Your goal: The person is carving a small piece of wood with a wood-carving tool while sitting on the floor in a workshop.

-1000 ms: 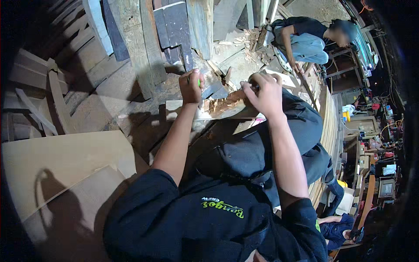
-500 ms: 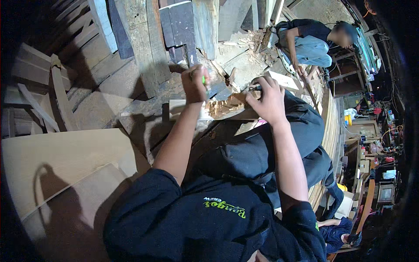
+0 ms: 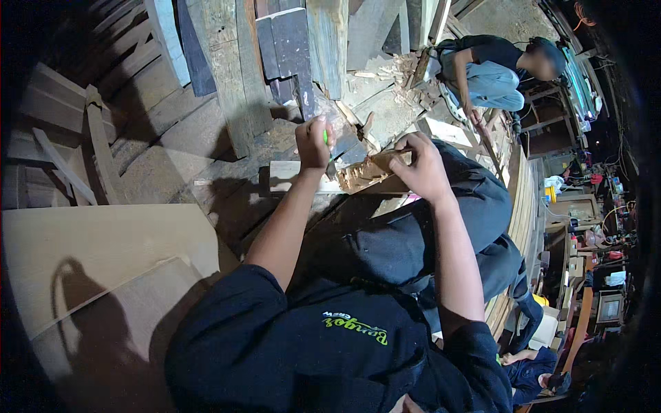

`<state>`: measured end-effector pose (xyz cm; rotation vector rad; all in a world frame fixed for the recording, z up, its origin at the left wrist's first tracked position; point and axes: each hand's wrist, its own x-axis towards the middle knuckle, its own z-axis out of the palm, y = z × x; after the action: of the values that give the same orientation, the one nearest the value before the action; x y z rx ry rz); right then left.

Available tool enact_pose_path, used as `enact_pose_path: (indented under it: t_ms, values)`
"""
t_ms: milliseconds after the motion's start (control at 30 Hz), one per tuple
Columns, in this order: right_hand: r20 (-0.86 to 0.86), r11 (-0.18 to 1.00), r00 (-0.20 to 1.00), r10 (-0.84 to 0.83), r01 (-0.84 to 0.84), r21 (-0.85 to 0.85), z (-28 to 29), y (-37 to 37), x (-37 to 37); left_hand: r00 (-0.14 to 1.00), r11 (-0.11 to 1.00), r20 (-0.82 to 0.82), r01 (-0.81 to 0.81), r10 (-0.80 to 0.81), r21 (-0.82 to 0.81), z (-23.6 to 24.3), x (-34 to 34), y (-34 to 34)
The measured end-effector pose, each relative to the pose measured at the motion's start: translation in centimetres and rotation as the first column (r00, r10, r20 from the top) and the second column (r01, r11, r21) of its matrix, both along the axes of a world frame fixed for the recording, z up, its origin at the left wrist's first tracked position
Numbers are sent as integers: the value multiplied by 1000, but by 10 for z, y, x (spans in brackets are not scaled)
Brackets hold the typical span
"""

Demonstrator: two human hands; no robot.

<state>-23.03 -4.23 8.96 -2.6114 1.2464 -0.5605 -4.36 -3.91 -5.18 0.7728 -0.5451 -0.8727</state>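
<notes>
My left hand [image 3: 315, 143] is wrapped in a fist around a tool with a green handle [image 3: 326, 137]. It looks like a chisel, its tip down against a rough, chipped wooden piece [image 3: 361, 175]. My right hand [image 3: 421, 166] grips the far right end of that piece, thumb on the near side and fingers curled over the top. The chipped piece is tilted, its right end raised. Beneath its left end lies a pale wooden block [image 3: 284, 176], partly hidden by my left forearm.
Planks [image 3: 237, 76] lean at the back, with wood shavings [image 3: 392, 79] scattered beside them. A broad pale board [image 3: 103, 237] lies at my left. At the upper right a person [image 3: 492, 72] crouches over wood; another person [image 3: 533, 372] is at the lower right.
My left fist and the tool have shifted slightly downward and right along the wood. The right end of the chipped piece now shows more clearly under my right hand.
</notes>
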Motion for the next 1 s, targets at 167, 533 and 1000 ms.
enact_pose_path:
  t_ms: [167, 533, 1000]
  values:
    - [7, 995, 998, -58, 57, 83, -1, -2, 7, 964, 982, 198, -165, 180, -90, -3, 18, 1]
    - [-33, 999, 999, 37, -38, -33, 1, -6, 11, 981, 960, 172, 130, -89, -247, 71, -18, 9]
    - [-27, 997, 998, 60, -61, -44, -6, -6, 11, 960, 958, 194, 235, -202, -162, 50, -32, 2]
